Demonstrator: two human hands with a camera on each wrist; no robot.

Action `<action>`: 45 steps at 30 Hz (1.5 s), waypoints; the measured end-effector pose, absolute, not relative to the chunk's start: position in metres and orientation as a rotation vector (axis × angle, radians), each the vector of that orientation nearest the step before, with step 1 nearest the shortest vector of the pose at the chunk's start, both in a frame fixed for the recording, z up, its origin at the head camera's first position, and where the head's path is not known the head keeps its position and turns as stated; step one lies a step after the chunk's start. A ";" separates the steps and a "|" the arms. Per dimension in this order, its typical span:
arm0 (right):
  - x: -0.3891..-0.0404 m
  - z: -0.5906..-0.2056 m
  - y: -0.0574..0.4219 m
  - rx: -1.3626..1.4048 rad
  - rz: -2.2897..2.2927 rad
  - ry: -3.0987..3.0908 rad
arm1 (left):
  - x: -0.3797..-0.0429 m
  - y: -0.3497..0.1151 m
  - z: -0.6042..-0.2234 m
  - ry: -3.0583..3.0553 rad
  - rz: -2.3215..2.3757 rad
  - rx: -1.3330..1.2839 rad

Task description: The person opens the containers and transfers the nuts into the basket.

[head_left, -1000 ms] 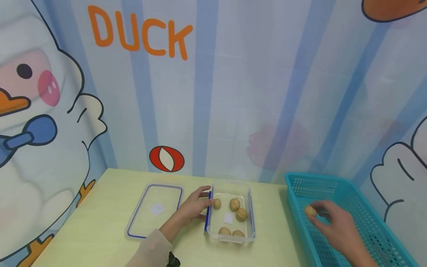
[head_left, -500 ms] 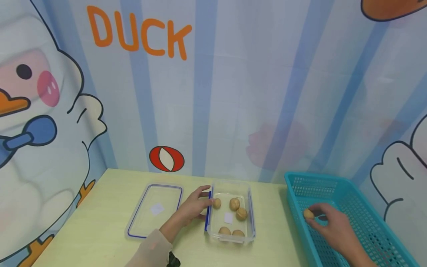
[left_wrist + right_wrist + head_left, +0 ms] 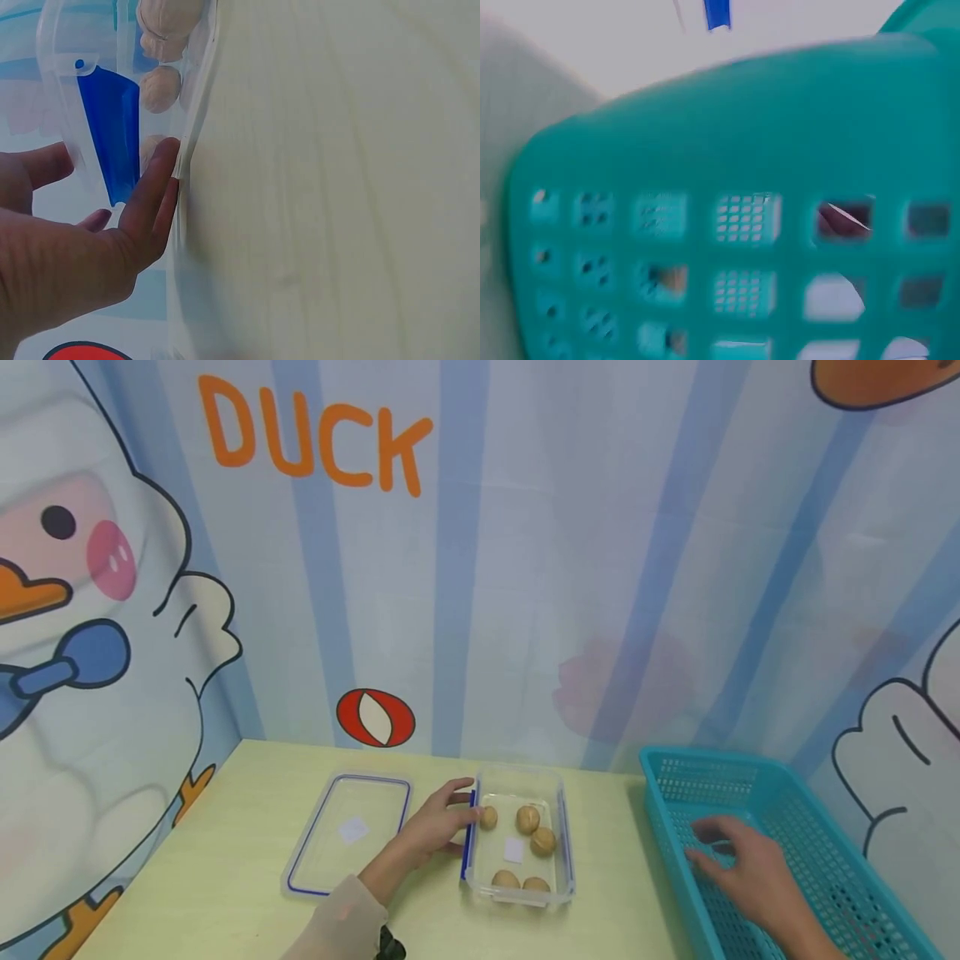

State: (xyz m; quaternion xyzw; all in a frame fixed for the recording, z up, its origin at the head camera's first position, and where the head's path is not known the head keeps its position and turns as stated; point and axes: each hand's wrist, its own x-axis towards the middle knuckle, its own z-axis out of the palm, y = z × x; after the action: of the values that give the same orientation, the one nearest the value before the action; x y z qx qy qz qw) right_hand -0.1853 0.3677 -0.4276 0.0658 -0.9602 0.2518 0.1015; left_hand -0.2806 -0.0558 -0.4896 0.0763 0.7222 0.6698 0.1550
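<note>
In the head view, a clear plastic food container (image 3: 562, 885) with blue clips stands lidless, several walnuts (image 3: 527, 818) on its floor. My left hand (image 3: 431, 827) holds its left side, one digit over the rim near a walnut. The left wrist view shows this hand (image 3: 112, 232) around the side with the blue clip (image 3: 112, 135). My right hand (image 3: 753, 868) hovers over the turquoise basket (image 3: 671, 852), thumb and fingers apart with nothing seen between them. Basket wall (image 3: 705, 142) fills most of the right wrist view and largely hides that hand.
A clear lid with a blue seal (image 3: 348, 835) lies on the pale table (image 3: 615, 860), left of the container. Behind the table hangs a striped cloth (image 3: 525, 568) with duck pictures. The tall basket rim stands at the right.
My right hand has let go of the walnut it pinched over the basket, and its fingers have parted. That walnut is out of sight. The left hand and container stay put.
</note>
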 end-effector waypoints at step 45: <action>-0.282 -0.488 0.123 0.662 0.880 -2.774 | -0.279 -0.057 -0.491 2.058 1.924 0.240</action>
State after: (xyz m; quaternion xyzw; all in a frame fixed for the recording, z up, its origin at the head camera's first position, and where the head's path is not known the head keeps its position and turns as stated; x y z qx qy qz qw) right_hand -0.2820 0.1232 -0.4884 0.2210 -0.9266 0.2940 0.0782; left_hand -0.2792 -0.0575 -0.4908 0.0837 0.7190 0.6720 0.1565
